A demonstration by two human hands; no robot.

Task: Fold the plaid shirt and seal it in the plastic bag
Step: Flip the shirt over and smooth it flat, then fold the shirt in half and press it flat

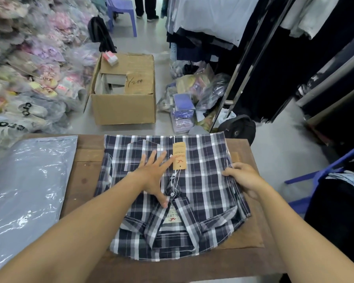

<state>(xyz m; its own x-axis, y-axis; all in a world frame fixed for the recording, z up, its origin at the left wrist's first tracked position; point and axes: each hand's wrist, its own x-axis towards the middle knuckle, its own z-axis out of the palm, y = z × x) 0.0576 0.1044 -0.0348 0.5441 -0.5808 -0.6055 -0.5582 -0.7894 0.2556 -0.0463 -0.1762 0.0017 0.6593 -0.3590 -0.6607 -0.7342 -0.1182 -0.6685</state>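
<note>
Wooden table (86, 160): plaid shirt (202, 180) folded; plastic bag (29, 180) beside it. Our left hand (153, 174) lies flat, open, on the shirt; right hand (245, 178) pinches its edge.

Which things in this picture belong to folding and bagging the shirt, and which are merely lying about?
Belonging to the job:
plaid shirt
plastic bag
left hand, flat on the shirt
right hand, gripping the shirt's edge

Lying about:
cardboard box
black backpack
purple chair
bagged slippers
</note>
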